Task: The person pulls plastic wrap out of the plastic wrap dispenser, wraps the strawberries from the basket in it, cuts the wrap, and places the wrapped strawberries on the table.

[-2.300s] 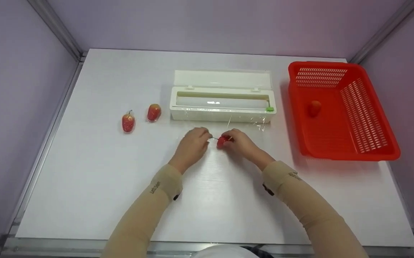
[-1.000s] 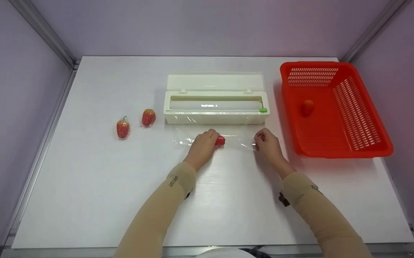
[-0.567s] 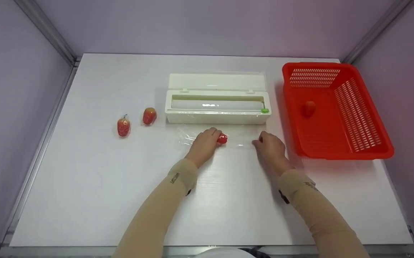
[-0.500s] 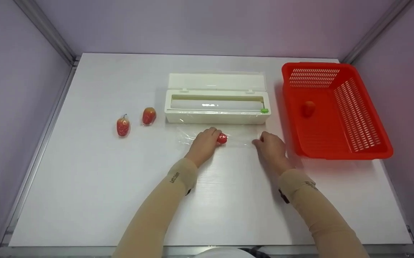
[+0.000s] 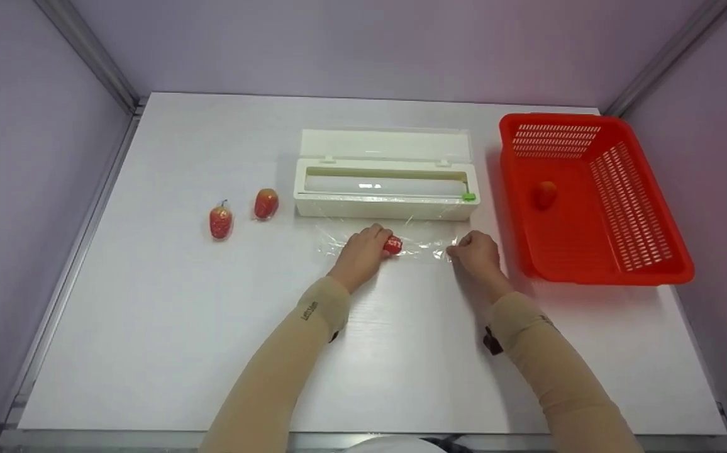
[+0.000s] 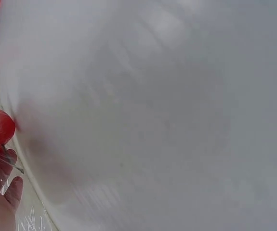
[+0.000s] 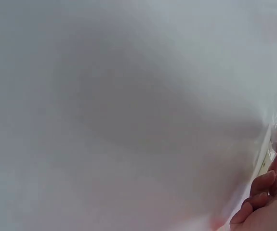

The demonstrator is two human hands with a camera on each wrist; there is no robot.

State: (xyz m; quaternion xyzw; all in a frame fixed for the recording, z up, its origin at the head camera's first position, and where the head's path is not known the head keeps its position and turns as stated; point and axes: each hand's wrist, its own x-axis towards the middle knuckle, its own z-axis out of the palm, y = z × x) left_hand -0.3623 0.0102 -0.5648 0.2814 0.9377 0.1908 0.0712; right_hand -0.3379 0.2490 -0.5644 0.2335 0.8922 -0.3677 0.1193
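Observation:
In the head view my left hand [image 5: 358, 255] holds a small red fruit [image 5: 393, 245] on clear cling film [image 5: 426, 247]. The left wrist view shows the thumb against this fruit [image 6: 2, 129], with film over it and a thin dark stem sticking out by the fingers. To the right, my right hand [image 5: 478, 253] pinches the crinkled edge of the film between thumb and index finger. Its other fingers are curled in the right wrist view, where the film [image 7: 274, 144] gathers at the thumb. The film runs down from the white dispenser [image 5: 388, 207] just beyond both hands.
The dispenser's lid [image 5: 385, 145] stands up, showing the film roll [image 5: 401, 186] and a green slider [image 5: 469, 197]. Two wrapped red-yellow fruits [image 5: 221, 221] lie at left. A red basket [image 5: 596, 277] at right holds one fruit [image 5: 546, 194].
The right hand has let go of the fruit and moved right to the film's edge. The left hand has shifted from the stem onto the fruit. Lately the film at the right hand has crinkled.

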